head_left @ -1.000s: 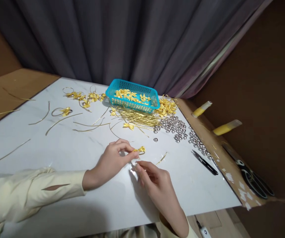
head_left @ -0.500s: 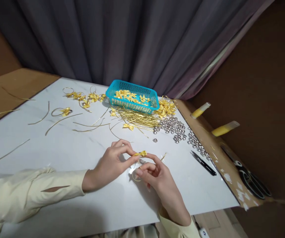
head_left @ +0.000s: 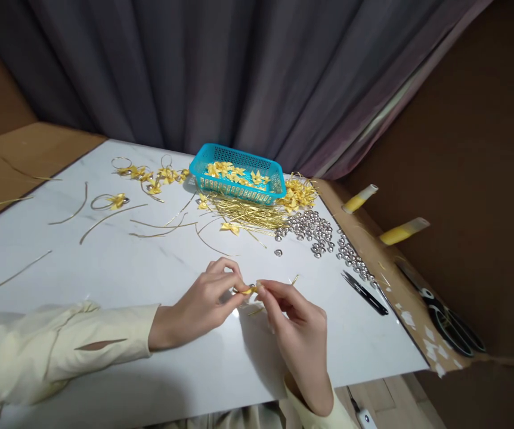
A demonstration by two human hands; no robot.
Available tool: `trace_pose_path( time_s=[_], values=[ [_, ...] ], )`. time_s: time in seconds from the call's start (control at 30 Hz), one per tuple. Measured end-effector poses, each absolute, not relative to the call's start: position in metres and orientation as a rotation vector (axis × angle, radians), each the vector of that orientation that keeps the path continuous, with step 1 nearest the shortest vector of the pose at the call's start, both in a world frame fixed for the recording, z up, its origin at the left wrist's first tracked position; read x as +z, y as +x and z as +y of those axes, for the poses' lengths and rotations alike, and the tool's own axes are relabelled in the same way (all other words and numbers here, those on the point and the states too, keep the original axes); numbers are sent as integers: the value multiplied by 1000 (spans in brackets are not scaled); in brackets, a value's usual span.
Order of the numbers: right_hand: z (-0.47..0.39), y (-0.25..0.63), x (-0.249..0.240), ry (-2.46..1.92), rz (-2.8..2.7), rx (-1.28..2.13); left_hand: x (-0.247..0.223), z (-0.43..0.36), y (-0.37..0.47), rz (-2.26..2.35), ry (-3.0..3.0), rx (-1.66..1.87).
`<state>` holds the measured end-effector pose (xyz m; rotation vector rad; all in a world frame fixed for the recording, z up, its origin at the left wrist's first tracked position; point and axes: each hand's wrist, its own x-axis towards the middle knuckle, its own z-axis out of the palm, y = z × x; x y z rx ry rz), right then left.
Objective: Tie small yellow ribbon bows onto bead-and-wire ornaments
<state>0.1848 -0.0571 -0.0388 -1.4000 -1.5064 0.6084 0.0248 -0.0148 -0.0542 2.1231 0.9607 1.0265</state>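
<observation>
Between my two hands, over the near middle of the white tabletop, is a small yellow ribbon bow (head_left: 248,291) with a silvery bead at its centre. My left hand (head_left: 214,295) pinches one side of the bow between thumb and fingertips. From the other side my right hand (head_left: 295,313) pinches the bow's right end, its thumb and forefinger pressed together. Part of the bow is hidden behind the fingertips. A piece of gold cord shows just below the fingers.
A blue basket (head_left: 239,192) holds yellow bows at the back. In front lie gold cords (head_left: 250,213); to the right are silvery beads (head_left: 313,229), black thread snips (head_left: 365,293) and black scissors (head_left: 449,322). Bows with cord loops (head_left: 116,201) lie at left.
My right hand has risen and its thumb has joined the forefinger in a pinch at the bow. The bow has come slightly lower, and the cord loop below is less visible.
</observation>
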Motion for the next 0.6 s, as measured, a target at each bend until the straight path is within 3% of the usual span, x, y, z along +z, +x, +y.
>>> trace_pose_path(
  time_s=[0.2,0.6],
  values=[
    [-49,195,-35,-1415,-1562,974,-55,-14,24,908,2161,1054],
    [-52,192,-40,-1458,-1657,747,-54,-15,25,975,1878,916]
  ],
)
